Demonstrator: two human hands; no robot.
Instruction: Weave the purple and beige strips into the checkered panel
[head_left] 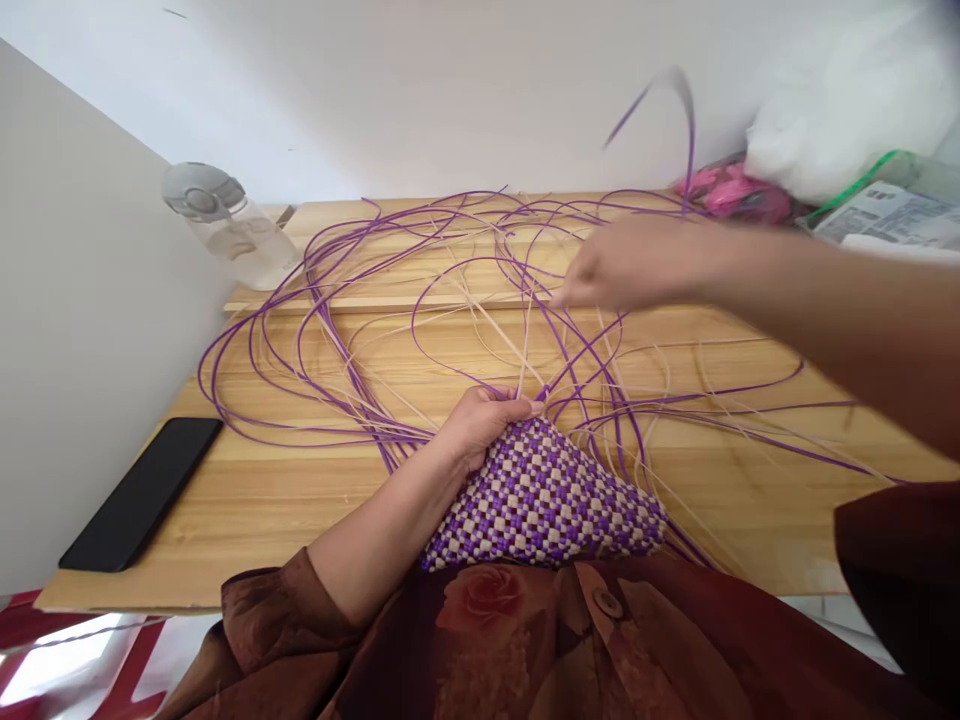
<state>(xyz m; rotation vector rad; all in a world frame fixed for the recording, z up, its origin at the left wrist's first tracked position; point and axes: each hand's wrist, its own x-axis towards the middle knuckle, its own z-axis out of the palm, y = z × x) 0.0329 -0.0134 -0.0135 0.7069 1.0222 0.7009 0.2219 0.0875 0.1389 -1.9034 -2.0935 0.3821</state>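
A woven piece (544,490) in purple and cream checks lies against my body at the table's front edge, its pointed top facing away from me. My left hand (484,420) is closed on its upper left edge, thumb near the tip. Long loose purple strands (330,330) and cream strands fan out from the weave over the table. Raised above the right part of the strands, my right hand (615,265) is blurred, its fingers pinched together on a purple strand (691,150), whose end curls up in the air.
A black phone (142,495) lies at the left edge of the wooden table (262,520). A clear bottle with a grey lid (232,225) stands back left. At the back right are a pink bundle (739,192), white plastic (847,110) and a green-rimmed container (892,200).
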